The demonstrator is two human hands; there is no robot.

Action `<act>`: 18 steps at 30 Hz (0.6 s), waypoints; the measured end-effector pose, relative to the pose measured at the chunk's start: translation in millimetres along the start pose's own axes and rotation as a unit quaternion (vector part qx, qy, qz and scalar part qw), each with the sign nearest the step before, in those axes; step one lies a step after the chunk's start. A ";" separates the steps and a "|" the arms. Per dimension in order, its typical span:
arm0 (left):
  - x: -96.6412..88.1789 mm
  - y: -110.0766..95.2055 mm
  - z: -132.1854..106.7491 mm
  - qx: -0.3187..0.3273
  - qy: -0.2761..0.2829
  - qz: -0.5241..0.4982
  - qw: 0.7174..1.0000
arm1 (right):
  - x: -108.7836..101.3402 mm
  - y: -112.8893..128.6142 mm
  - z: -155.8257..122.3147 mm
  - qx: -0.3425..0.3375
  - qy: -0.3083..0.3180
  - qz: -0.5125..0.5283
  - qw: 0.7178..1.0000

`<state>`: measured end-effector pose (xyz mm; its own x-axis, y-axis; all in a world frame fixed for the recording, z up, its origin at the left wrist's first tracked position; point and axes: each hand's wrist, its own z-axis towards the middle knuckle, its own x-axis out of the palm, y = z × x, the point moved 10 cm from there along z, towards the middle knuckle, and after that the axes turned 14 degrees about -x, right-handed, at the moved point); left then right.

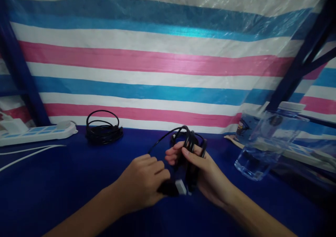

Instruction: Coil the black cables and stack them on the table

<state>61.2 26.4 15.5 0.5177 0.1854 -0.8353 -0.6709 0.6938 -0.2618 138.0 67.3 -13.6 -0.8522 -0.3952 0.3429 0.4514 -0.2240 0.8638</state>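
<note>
A black cable [188, 139] hangs in several loops from my right hand [202, 163], whose fingers and thumb are wrapped round the bundle. My left hand [147, 179] is closed beside it on the left, gripping a black connector end [168, 188] of that cable. A pale plug tip [180, 187] sticks out to the right of the connector, close to the hanging loops. One strand runs from the top of the coil down behind my left hand. Both hands are above the dark blue tabletop [99, 170].
Another coiled black cable [103, 133] lies at the back left. A white power strip [39, 133] and white cords [31, 151] are at the far left. To the right, a clear plastic bottle [270, 142] stands before another power strip [309, 156]. Striped sheeting [157, 62] hangs behind.
</note>
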 end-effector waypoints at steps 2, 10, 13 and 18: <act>11.4 -21.0 -10.7 0.105 0.000 0.100 0.989 | 7.9 -9.0 -5.7 0.049 -0.002 0.061 0.997; 22.7 -13.7 -10.1 -0.030 0.062 -0.120 0.990 | 23.5 -13.9 -14.6 0.076 0.060 0.012 0.995; 23.3 22.9 -9.5 -0.234 0.044 -0.304 0.923 | 18.9 -5.4 -10.0 0.029 0.065 -0.049 0.996; 12.6 51.2 -15.4 -0.362 -0.054 -0.405 0.838 | 26.0 0.2 -10.9 -0.013 0.125 -0.128 0.984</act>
<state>25.2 53.5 -15.9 0.9776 -0.0536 -0.2035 -0.2024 0.0250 -0.9790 118.8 47.3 -8.5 -0.8481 -0.5297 0.0107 0.2398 -0.3657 0.8993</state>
